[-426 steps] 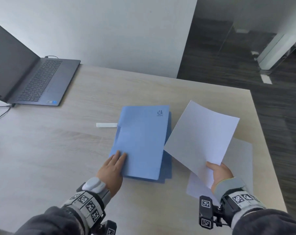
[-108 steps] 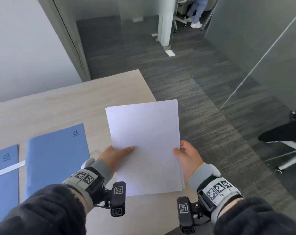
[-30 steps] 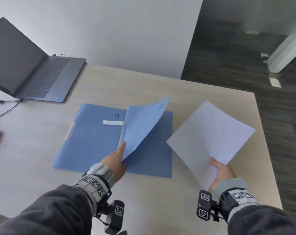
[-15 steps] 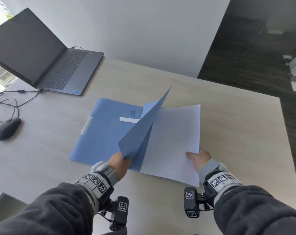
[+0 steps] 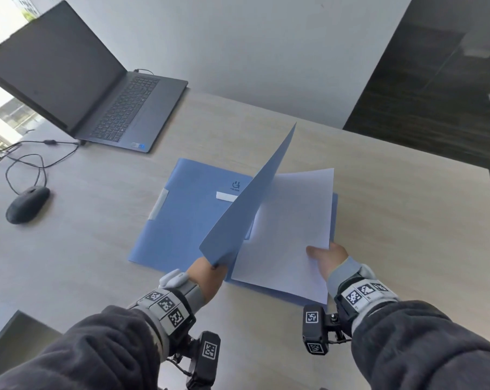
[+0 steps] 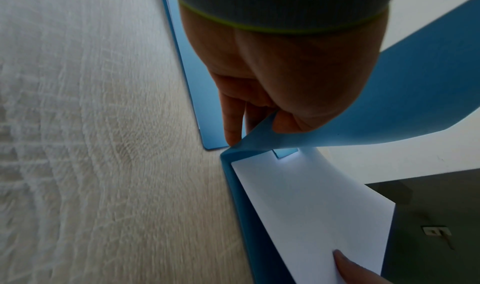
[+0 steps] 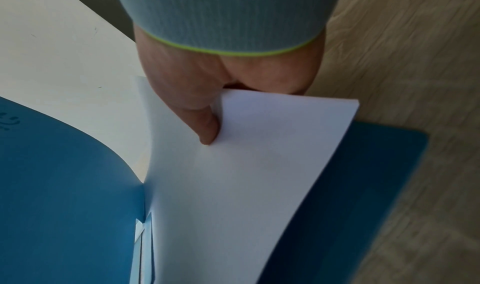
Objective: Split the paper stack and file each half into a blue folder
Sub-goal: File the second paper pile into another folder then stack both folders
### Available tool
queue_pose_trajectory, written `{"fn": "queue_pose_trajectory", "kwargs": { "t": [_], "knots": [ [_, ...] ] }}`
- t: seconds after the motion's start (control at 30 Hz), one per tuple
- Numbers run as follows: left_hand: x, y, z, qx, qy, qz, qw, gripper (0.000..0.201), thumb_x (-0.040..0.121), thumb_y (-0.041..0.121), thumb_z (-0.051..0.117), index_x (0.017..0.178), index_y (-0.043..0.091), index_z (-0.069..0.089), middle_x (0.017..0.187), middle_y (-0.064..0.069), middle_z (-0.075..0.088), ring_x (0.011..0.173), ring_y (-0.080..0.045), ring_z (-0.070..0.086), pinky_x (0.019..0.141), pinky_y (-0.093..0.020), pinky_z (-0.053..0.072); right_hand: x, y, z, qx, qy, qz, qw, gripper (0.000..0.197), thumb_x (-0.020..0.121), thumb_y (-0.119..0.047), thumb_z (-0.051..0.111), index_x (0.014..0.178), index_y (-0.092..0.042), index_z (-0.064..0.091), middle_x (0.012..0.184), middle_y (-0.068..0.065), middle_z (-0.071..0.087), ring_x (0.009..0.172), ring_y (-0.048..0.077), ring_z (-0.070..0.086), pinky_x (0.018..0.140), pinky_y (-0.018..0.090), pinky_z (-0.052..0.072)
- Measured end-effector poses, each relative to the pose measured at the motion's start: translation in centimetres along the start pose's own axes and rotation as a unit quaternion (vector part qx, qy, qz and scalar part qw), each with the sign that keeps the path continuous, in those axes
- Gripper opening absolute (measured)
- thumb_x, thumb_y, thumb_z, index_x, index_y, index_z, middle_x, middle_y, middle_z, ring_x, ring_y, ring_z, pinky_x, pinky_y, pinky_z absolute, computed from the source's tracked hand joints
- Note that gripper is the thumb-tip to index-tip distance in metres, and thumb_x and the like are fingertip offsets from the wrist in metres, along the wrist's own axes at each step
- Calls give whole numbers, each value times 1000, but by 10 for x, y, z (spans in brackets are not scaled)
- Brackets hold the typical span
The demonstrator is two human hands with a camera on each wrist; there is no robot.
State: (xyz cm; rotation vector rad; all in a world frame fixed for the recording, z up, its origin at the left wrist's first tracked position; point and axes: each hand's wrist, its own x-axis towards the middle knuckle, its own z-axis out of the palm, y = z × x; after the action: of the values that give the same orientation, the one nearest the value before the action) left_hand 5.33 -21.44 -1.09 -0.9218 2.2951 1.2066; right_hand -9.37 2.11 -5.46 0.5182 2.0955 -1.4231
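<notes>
Filing of one paper half (image 5: 290,229) was under way near the desk's (image 5: 406,220) right edge: left hand (image 5: 208,273) pinched the folder cover (image 5: 249,201) up, right hand (image 5: 326,256) gripped the sheets, which, I judge, next needed seating against the spine.

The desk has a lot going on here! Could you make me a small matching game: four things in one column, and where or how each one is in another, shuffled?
Things:
1. folder cover
2. paper sheets
3. closed folder
4. mouse

States:
A. flat on the table, shut
B. lifted by the left hand
C. far left, on its cable
D. pinched by the right hand, going into the open folder

Pairs: 1-B, 2-D, 3-A, 4-C
</notes>
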Motion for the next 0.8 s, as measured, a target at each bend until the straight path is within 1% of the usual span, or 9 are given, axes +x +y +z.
{"fn": "queue_pose_trajectory", "kwargs": {
  "t": [0.07,0.13,0.23,0.37,0.53,0.6,0.67,0.73,0.8],
  "knots": [
    [-1,2,-1,2,0,5,1000,24,72,38,30,64,15,29,65,-7,35,63,-21,24,62,-37,24,1,2,3,-6,3,4,1000,17,80,-6,67,97,-5,68,91,19,68,88,37,65,89,48,52],
    [-1,1,0,0,2,8,1000,25,80,31,35,62,17,25,62,-6,31,61,-20,22,61,-37,22,3,5,5,-9,1,10,1000,16,78,-8,68,94,-8,69,94,20,70,91,39,67,92,53,52],
    [3,-4,2,-2,11,8,1000,33,89,12,41,62,18,22,62,-4,27,60,-19,19,57,-33,18,2,6,8,-16,1,12,1000,7,78,-9,68,83,-14,68,90,17,70,89,38,67,92,52,52],
    [6,-6,3,-4,7,8,1000,31,89,12,41,64,18,23,64,-5,27,61,-20,19,57,-33,18,-1,4,8,-33,10,6,999,4,80,-12,67,83,-13,66,88,16,68,88,38,67,88,47,54],
    [8,-8,4,7,7,5,1000,34,90,16,41,62,18,24,60,-2,27,59,-21,21,56,-33,20,7,9,7,-44,-2,12,999,11,77,-13,69,70,-20,64,88,16,70,90,41,68,91,56,52],
    [10,-9,4,12,4,2,1000,32,90,21,39,61,17,28,60,-4,33,58,-21,24,57,-33,23,11,12,6,-43,-12,11,999,10,77,-12,69,73,-19,65,92,17,71,91,41,67,92,56,51],
    [11,-10,5,28,1,4,1000,29,87,25,37,61,13,36,63,-7,41,56,-21,28,58,-34,28,9,9,6,-38,-22,3,999,6,79,-11,70,83,-14,66,99,19,71,92,38,67,93,51,52],
    [10,-8,6,35,3,9,999,26,84,24,38,61,12,39,62,-8,40,53,-21,27,57,-34,28,7,7,4,-38,-38,-11,999,16,81,-15,71,96,-12,65,101,15,69,91,33,66,90,41,51],
    [8,-6,6,36,7,11,999,22,78,25,38,61,11,39,60,-8,37,53,-21,26,57,-34,26,3,5,0,-53,-47,-21,997,27,82,-26,71,104,-13,64,98,9,68,89,30,64,85,36,48]
  ]
}}
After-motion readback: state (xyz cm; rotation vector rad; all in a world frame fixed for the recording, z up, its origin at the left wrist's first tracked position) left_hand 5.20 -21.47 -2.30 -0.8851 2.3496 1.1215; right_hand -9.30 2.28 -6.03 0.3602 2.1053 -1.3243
